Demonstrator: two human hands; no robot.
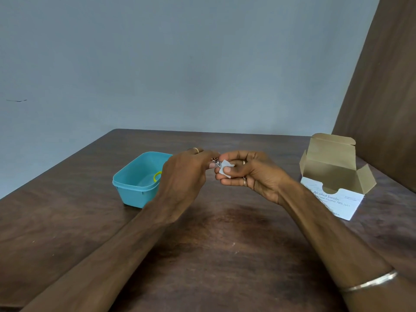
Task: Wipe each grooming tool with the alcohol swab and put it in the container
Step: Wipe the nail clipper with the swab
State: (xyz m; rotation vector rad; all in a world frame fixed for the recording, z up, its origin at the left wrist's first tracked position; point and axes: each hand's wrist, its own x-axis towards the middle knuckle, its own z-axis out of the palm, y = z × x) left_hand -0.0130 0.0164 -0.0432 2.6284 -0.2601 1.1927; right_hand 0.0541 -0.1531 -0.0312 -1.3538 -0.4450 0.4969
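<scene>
Wooden table (202,255): left hand (184,176) pinches small metal tool (215,161), possibly clipper; right hand (245,172) grips swab (225,168) against it.

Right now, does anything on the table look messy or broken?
Nothing looks spilled or broken. The teal container stands upright with something yellow inside. The alcohol swab box is open, flaps up. The left hand holds a small metal tool; the right hand holds the swab.

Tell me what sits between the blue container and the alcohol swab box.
In the head view, both hands: the left hand pinches a small metal tool, the right hand holds the swab against it, between the blue container and swab box.
</scene>
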